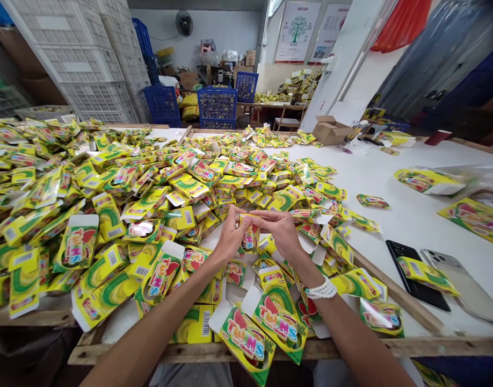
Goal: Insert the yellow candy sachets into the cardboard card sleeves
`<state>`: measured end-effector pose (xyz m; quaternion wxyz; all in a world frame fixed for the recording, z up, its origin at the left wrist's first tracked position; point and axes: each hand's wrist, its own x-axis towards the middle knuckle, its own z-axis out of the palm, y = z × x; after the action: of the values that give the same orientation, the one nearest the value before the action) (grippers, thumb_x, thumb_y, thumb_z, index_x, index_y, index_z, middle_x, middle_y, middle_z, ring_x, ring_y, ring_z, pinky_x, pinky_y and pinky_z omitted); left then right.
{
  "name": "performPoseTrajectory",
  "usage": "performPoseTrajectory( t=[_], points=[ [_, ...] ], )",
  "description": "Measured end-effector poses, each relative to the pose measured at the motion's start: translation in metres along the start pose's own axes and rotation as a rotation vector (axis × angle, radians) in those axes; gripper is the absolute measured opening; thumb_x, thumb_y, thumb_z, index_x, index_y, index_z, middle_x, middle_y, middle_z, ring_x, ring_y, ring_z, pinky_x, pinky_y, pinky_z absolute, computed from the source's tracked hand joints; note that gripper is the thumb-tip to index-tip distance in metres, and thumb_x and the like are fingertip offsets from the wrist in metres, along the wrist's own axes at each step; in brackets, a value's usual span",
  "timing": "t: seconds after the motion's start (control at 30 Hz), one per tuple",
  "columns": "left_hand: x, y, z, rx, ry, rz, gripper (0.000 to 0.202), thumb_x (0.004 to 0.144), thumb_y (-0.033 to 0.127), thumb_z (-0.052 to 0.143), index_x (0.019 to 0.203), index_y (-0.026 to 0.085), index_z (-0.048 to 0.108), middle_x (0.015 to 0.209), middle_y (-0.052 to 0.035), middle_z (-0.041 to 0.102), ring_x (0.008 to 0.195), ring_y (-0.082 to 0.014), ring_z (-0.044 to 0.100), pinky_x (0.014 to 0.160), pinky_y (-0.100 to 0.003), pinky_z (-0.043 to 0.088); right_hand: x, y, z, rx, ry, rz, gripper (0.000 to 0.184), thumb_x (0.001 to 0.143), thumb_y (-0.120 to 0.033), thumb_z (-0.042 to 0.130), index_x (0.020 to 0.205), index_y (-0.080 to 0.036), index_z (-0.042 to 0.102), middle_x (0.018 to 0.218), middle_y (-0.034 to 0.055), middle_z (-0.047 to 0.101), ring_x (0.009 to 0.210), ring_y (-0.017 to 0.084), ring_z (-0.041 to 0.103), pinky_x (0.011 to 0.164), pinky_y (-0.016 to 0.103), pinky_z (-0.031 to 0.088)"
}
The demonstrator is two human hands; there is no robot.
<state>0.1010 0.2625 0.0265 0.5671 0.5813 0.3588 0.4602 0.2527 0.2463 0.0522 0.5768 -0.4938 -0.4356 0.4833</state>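
Observation:
Between my two hands is a small yellow-green printed carton (250, 238), held upright above the heap. My left hand (232, 235) pinches its left side and top. The fingers of my right hand (279, 230) close on its upper right edge, and a white bead bracelet (321, 288) circles that wrist. Part of the carton is covered by my fingers. Flat and partly folded cartons of the same print lie under and around both hands. Nearest my body, two TWINS cartons (246, 339) overlap the table's wooden edge.
A large pile of cartons (121, 177) spreads over the left and middle of the white table (351, 172). Two phones (418, 277) lie at right beside a wooden strip (399, 293). An open cardboard box (332, 130) stands farther back; blue crates (217, 105) are beyond the table.

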Motion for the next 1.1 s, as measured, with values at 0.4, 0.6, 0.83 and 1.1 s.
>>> performPoseTrajectory(
  t=[0.4,0.6,0.83,1.1],
  points=[
    [0.0,0.003,0.001,-0.08,-0.016,-0.015,0.047,0.092,0.061,0.068,0.117,0.026,0.046,0.097,0.0014,0.071,0.067,-0.0111,0.065,0.063,-0.022,0.053,0.003,-0.002,-0.003,-0.007,0.112,-0.006,0.036,0.058,-0.05,0.094,0.079,-0.021,0.087,0.079,0.0074,0.082,0.067,0.022,0.074,0.056,0.03,0.06],
    [0.0,0.005,-0.001,-0.001,-0.001,-0.045,0.044,0.093,0.055,0.067,0.122,0.025,0.053,0.103,-0.0026,0.074,0.063,-0.0109,0.065,0.05,-0.019,0.049,0.008,0.0,-0.012,-0.107,0.064,-0.067,0.036,0.063,-0.05,0.092,0.083,-0.02,0.087,0.084,0.0093,0.084,0.075,0.028,0.079,0.063,0.038,0.065],
    [0.0,0.005,-0.004,0.052,-0.04,0.015,0.039,0.097,0.052,0.062,0.126,0.026,0.057,0.099,-0.0019,0.07,0.07,-0.0122,0.065,0.053,-0.018,0.05,0.011,-0.003,-0.019,-0.072,0.009,-0.053,0.031,0.064,-0.046,0.092,0.083,-0.021,0.088,0.084,0.0078,0.084,0.074,0.026,0.078,0.065,0.038,0.066],
    [0.001,0.007,-0.005,0.133,-0.029,0.016,0.043,0.096,0.055,0.062,0.128,0.026,0.061,0.101,-0.003,0.068,0.058,-0.009,0.055,0.041,-0.016,0.038,0.011,-0.004,-0.022,-0.11,-0.042,-0.055,0.037,0.065,-0.048,0.092,0.089,-0.02,0.089,0.081,0.008,0.084,0.067,0.025,0.078,0.059,0.034,0.065]
  ],
)
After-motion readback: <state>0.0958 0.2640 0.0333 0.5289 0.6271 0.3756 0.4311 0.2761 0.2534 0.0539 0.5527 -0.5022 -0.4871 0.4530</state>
